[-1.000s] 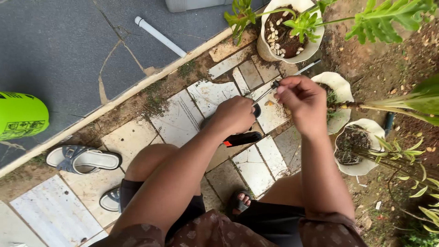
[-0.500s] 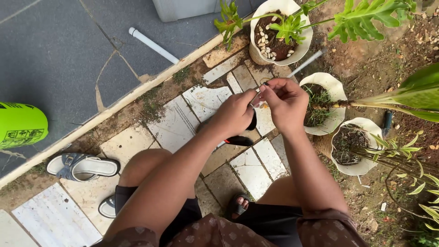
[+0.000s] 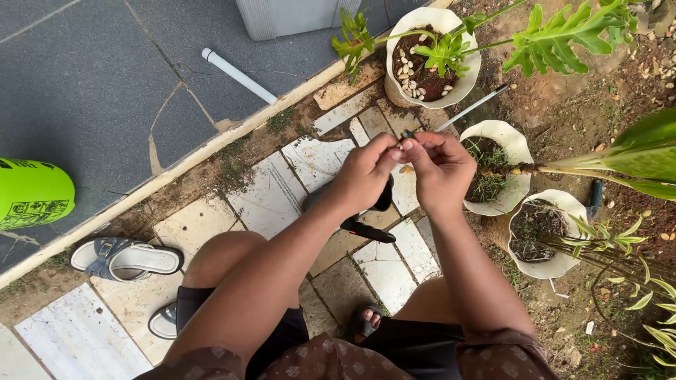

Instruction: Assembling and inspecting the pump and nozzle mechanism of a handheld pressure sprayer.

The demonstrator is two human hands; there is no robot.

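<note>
At far left a bright green container (image 3: 32, 193) lies on the dark pavement, with a grey sandal (image 3: 127, 259) on the broken paving tiles (image 3: 271, 200) below it. A white pipe (image 3: 239, 76) lies on the pavement further up.

At centre, your left hand (image 3: 362, 176) and right hand (image 3: 442, 169) meet above the tiles. Both are pinched on one small dark item (image 3: 406, 135), fingertips touching it from either side; what it is cannot be told at this size. Under your left hand lies a black tool with a red mark (image 3: 367, 226), resting on the tiles between your knees.

To the right stand three white pots: one with pebbles and a green plant (image 3: 431, 60), one with a stem leaning out (image 3: 501, 165), and one near bare (image 3: 546, 236). A thin rod (image 3: 470, 108) lies between the first two.

Risks, in my judgement: the pinched item is small and held by fingertips only. A slip would drop it into the tile cracks or the loose soil, where it would be hard to find. The black tool lies close to your foot (image 3: 366, 324); a shift in your squat could knock it or catch your toes.
</note>
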